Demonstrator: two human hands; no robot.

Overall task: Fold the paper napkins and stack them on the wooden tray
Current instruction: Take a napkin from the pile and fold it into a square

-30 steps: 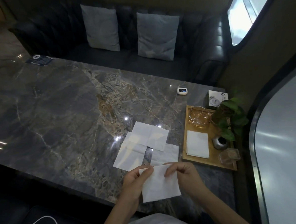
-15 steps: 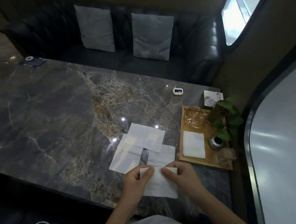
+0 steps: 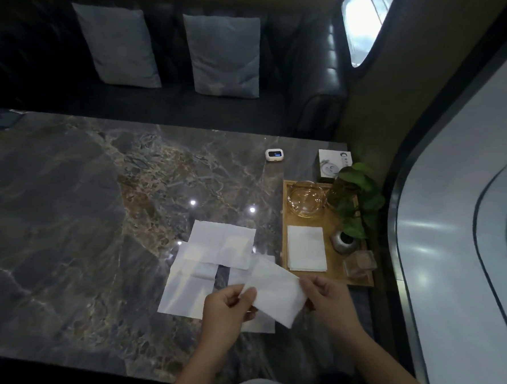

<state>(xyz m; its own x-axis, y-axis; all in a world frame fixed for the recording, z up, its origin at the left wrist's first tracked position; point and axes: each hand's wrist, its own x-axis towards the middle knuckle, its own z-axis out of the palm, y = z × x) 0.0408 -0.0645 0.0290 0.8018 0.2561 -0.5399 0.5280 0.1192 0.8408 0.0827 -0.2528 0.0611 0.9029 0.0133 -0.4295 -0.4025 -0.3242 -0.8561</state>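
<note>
I hold a folded white paper napkin point(image 3: 274, 291) above the table's near edge. My left hand point(image 3: 227, 310) pinches its left corner and my right hand point(image 3: 327, 298) pinches its right edge. The napkin is tilted, its far corner pointing toward the wooden tray point(image 3: 337, 264). A stack of folded napkins point(image 3: 306, 251) lies on the tray's left half. Unfolded napkins point(image 3: 220, 244) lie spread and overlapping on the marble table point(image 3: 70, 232), just left of the tray and partly under my hands.
The tray also carries a glass ashtray point(image 3: 306, 199), a small metal pot point(image 3: 344, 241), a clear glass box point(image 3: 359, 264) and a leafy plant point(image 3: 356, 197). A small white device point(image 3: 274, 155) and a white card box point(image 3: 332, 164) sit behind it. A dark sofa with cushions point(image 3: 223, 54) lies beyond.
The napkin went from hanging open in both hands to folded smaller. It is now turned at an angle and my hands have moved apart to its two ends.
</note>
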